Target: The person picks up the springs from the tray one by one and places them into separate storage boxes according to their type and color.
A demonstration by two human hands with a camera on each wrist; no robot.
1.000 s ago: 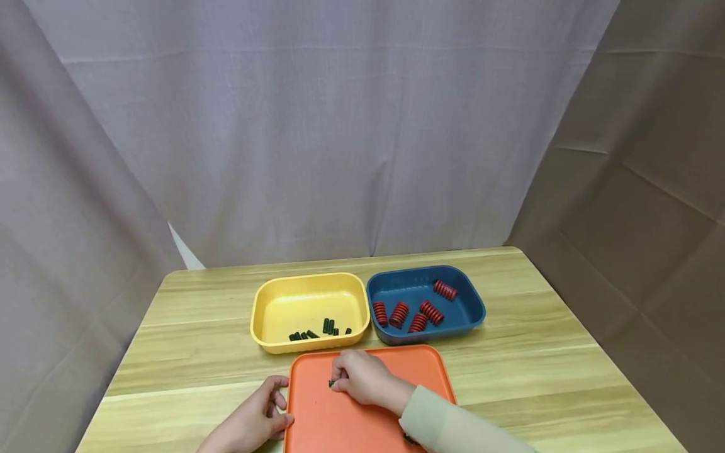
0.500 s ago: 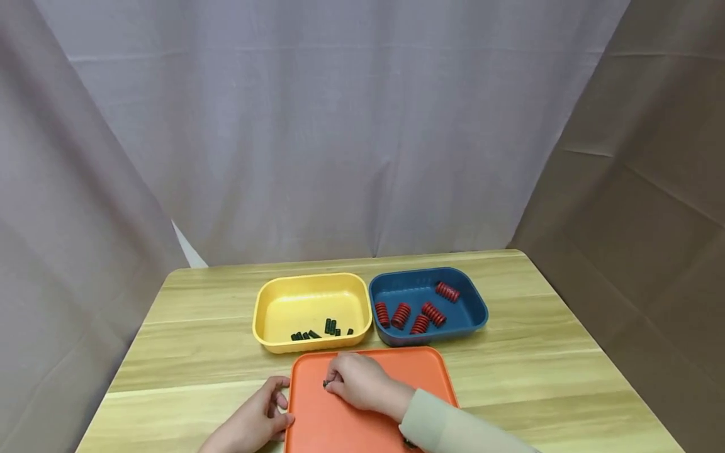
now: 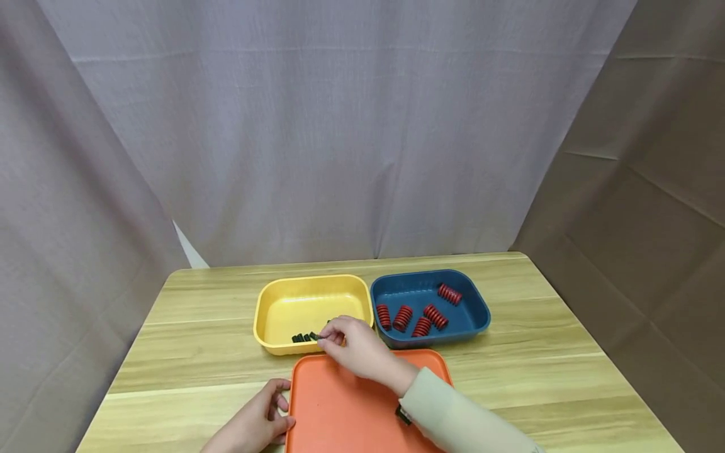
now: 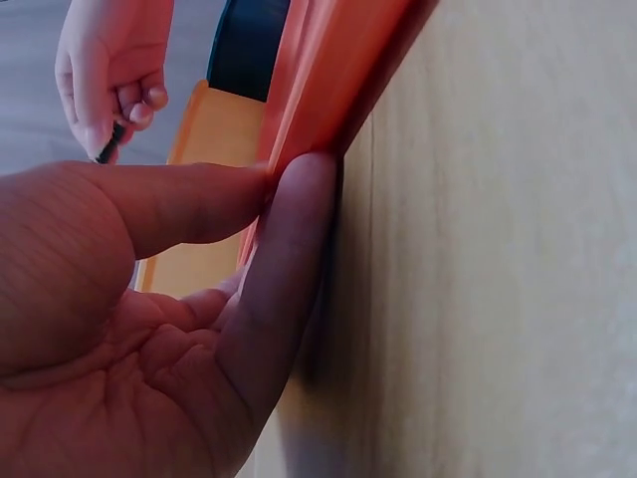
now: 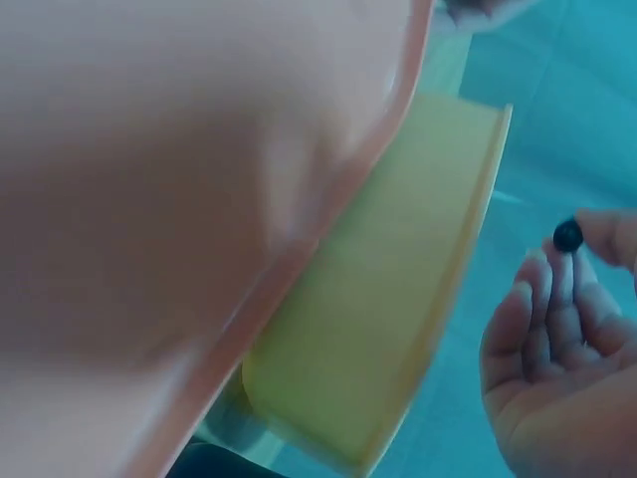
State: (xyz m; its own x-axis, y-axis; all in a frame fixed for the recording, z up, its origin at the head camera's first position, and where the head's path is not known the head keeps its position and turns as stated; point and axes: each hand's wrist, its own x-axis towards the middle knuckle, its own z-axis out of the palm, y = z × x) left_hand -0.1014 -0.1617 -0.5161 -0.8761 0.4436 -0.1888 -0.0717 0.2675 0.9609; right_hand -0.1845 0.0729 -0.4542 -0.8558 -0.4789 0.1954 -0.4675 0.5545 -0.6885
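My right hand (image 3: 357,349) pinches a small dark green spring (image 5: 568,236) between thumb and fingers, over the near rim of the yellow bin (image 3: 311,280); its dark round end faces the right wrist camera. Several more dark green springs (image 3: 300,338) lie near the front wall inside that bin, some hidden behind the hand. With thumb and index finger, my left hand (image 3: 257,415) grips the left rim of the orange tray (image 3: 334,409). The left wrist view shows thumb and finger pressed against the tray edge (image 4: 318,80).
A blue bin (image 3: 484,318) with several red springs (image 3: 403,318) stands beside the yellow bin on the wooden table (image 3: 527,365). Both bins sit just beyond the tray. A grey curtain (image 3: 340,157) hangs behind. Something small and dark (image 3: 403,414) shows at the right cuff.
My right hand has risen from the tray surface and moved forward to the yellow bin with the spring in its fingers. The left hand keeps its grip on the tray rim.
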